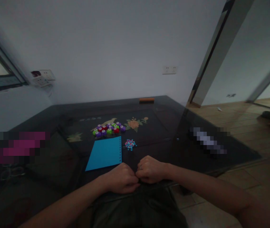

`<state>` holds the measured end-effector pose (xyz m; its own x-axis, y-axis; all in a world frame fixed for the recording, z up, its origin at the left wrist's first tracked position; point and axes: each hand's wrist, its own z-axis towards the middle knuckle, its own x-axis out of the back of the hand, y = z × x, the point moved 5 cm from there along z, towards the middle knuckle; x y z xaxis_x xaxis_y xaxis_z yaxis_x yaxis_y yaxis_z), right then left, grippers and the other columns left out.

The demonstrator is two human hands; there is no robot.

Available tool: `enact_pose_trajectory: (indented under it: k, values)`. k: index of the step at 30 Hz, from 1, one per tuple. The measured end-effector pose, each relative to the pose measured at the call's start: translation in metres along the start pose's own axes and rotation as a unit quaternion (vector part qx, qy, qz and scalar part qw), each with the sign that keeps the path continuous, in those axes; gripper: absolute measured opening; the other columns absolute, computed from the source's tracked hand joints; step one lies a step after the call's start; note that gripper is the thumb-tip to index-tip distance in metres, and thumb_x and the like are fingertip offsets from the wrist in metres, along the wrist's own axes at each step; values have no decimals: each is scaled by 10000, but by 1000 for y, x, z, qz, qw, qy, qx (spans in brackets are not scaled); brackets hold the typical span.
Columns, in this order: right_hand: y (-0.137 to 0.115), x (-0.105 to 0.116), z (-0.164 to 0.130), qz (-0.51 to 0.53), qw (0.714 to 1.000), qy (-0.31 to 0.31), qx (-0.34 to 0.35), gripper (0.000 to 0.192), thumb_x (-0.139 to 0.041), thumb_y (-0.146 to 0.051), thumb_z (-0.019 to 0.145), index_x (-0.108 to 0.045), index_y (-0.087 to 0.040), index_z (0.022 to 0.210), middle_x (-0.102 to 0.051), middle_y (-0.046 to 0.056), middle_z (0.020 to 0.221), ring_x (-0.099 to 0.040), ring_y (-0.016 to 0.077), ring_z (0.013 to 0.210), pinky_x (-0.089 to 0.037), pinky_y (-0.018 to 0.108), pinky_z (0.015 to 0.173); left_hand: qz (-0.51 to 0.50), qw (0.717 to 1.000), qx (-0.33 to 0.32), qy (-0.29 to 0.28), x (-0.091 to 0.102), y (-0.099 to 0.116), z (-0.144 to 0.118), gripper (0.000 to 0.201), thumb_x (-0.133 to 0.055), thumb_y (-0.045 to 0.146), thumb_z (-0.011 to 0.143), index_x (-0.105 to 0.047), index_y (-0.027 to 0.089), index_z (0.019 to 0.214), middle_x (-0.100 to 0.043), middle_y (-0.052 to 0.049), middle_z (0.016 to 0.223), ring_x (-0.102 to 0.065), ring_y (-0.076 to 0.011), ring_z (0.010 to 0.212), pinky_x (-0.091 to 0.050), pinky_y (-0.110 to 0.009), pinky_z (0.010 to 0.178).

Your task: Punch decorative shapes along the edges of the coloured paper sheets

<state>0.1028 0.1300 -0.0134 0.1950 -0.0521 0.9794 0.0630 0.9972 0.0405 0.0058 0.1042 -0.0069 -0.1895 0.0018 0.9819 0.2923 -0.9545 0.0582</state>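
Note:
My left hand [123, 178] is closed in a fist at the front edge of the dark table [168, 152]. Its knuckles meet those of my right hand [151, 169], also a fist, with a ring on one finger. Nothing shows in either hand. Just beyond my left hand lies a blue sheet [105, 153] with punched holes down its right side. To its right is a small heap of tiny pink, white and blue pieces [130, 144]. Behind the sheet sit several round purple, green and red pieces [109, 129] with white, eye-like spots.
An orange-brown block [146, 100] lies at the table's far edge by the wall. Blurred patches cover a pink thing [21, 145] at left and a pale thing [206, 141] at right. Wall sockets [169, 70] are above the table. Flowers and a bird decorate the tabletop.

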Motion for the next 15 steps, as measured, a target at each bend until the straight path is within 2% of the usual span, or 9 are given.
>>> enact_pose_trajectory:
  k: [7, 15]
  values:
    - [-1, 2, 2, -13, 1000, -17, -13, 126, -513, -200, 764, -550, -189, 644, -638, 10, 610, -553, 127, 557, -329, 263, 527, 1, 1000, 2, 3, 1, 0, 0, 234, -507, 217, 829, -532, 192, 598, -630, -2, 530, -550, -120, 459, -300, -278, 460]
    - [0, 1, 1, -9, 1000, 1, -5, 125, -498, -198, 773, -543, -194, 657, -633, 8, 614, -546, 126, 554, -326, 267, 529, 9, 1000, 2, -7, 0, 1, 1, 224, -521, 230, 827, -535, 189, 607, -632, 4, 540, -552, -118, 469, -290, -296, 463]
